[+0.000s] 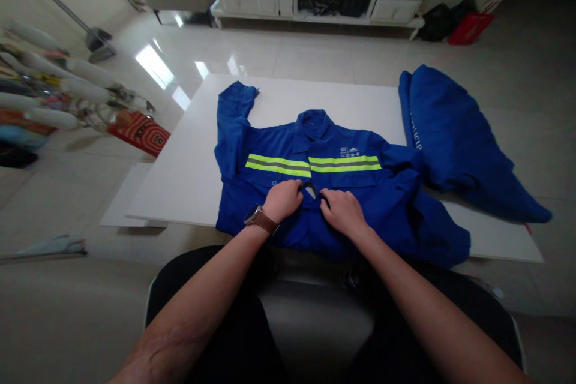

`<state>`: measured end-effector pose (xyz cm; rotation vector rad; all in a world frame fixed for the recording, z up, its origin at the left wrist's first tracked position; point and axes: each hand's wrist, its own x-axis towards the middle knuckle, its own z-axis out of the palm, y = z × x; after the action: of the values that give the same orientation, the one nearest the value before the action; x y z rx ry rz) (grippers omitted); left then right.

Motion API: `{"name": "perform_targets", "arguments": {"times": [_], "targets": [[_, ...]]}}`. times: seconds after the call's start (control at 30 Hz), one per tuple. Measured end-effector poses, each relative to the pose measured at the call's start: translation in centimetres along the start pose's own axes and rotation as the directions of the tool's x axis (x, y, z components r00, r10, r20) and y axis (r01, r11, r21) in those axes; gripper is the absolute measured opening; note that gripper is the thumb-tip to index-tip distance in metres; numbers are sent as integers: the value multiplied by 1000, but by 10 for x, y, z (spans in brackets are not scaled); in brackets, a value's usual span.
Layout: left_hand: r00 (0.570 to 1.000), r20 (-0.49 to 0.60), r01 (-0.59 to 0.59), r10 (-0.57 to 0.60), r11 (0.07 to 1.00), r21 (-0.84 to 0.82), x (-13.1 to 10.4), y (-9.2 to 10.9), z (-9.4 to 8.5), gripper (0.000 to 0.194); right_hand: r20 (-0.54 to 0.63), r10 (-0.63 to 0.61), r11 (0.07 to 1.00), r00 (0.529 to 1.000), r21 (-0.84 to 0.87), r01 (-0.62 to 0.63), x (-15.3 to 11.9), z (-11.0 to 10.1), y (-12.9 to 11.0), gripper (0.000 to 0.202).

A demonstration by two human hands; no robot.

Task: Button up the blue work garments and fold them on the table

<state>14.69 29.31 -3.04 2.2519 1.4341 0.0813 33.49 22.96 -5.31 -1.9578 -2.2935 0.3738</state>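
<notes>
Your left hand [283,199] and right hand [345,211] have fingers pinching the front edges of the blue hi-vis work jacket [330,177], gap between. Jacket: face-up on white table [189,156]. Right of jacket: blue fabric bundle [454,132], white lettering. Beyond jacket: white drawer cabinet [258,3].

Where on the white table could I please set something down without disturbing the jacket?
The widest bare patch of table lies left of the jacket's outstretched sleeve. Another runs behind the collar toward the blue bundle. It's crowded on the right, between jacket and bundle, and at the near middle, under the left hand and right hand.
</notes>
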Motion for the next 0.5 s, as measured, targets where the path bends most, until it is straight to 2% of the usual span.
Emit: {"name": "perform_targets", "arguments": {"times": [0.07,0.13,0.3,0.43,0.5], "targets": [[997,62,46,-46,999,13,-1,0,2,24,3,33,999,999,-9,-33,0,-3,-2,25],[997,65,47,-48,999,17,-2,1,6,21,-14,38,999,999,23,-37,0,-1,-2,21],[996,26,-89,90,995,-44,-2,7,19,17,-48,7,997,999,75,-3,-2,10,0,24],[996,-19,-93,91,991,-95,0,7,25,6,-43,34,993,999,112,-29,-3,14,-2,21],[996,-53,-83,75,980,-182,4,5,25,6,-46,88,975,995,210,-77,-2,16,-1,26]]}}
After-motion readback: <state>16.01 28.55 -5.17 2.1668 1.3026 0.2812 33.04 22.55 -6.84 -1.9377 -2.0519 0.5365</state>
